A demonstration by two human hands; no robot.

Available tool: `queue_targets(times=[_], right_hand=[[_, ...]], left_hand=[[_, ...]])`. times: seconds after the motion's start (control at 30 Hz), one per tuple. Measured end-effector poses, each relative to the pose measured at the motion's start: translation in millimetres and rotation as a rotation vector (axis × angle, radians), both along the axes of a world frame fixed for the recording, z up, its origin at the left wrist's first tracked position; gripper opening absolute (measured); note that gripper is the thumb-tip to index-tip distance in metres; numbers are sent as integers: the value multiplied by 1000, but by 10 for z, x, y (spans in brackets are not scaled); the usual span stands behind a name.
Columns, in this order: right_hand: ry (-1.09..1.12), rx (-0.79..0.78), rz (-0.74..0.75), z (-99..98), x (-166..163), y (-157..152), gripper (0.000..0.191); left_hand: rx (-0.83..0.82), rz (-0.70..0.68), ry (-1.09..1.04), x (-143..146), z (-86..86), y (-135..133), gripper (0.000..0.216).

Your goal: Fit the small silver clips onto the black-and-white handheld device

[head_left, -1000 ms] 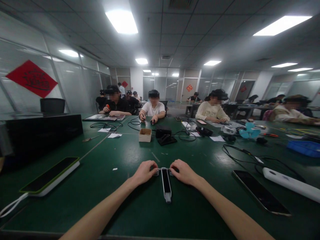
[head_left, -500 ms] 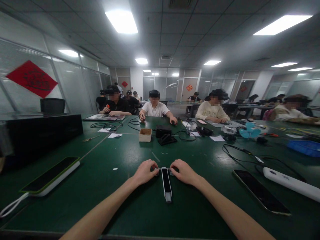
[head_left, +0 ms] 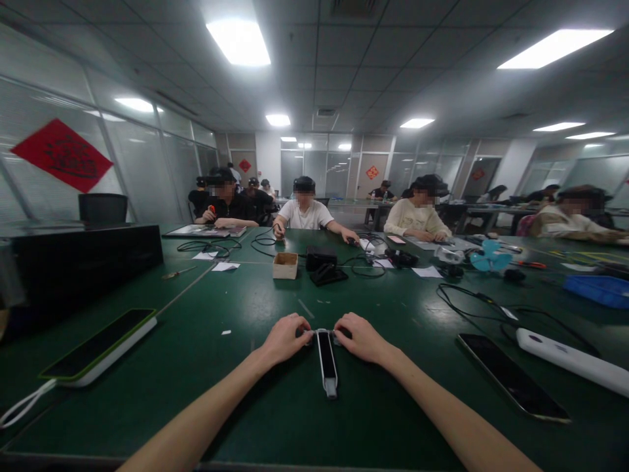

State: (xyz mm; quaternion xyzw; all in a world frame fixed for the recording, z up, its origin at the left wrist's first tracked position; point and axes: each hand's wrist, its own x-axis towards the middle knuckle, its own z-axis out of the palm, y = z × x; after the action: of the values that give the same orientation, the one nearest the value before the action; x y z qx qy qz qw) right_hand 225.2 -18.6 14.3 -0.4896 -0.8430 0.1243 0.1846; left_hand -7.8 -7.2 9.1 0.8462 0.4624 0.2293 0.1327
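Observation:
Between my hands, a slim white-framed device with a long black face lies on the green table, its narrow pale end toward me. My left hand rests at the left of its far end, thumb and fingers pinched together. On the other side my right hand mirrors it, also closed in a pinch. Small greyish bits show at the fingertips of both hands, beside the device's top corners. What they are is mostly hidden by the fingers.
Left of me lies a phone on a white power bank; to my right are a dark phone and a white bar-shaped device. Ahead stand a small box and black gear. Across the table sit several people.
My hands and the slim device stay where they were. Across the table, the person in the white shirt has moved one hand, with a dark object, toward the right.

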Motion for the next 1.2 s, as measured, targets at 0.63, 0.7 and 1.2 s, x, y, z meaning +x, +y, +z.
queue_targets(times=[0.63, 0.7, 1.2], right_hand=[[-1, -3, 0, 16, -2, -11, 24], [3, -6, 2, 5, 3, -3, 25], [-8, -42, -20, 12, 1, -9, 25]], left_hand=[[46, -24, 74, 18, 5, -47, 31], [54, -13, 62, 17, 12, -49, 29], [72, -17, 76, 7, 5, -28, 26]])
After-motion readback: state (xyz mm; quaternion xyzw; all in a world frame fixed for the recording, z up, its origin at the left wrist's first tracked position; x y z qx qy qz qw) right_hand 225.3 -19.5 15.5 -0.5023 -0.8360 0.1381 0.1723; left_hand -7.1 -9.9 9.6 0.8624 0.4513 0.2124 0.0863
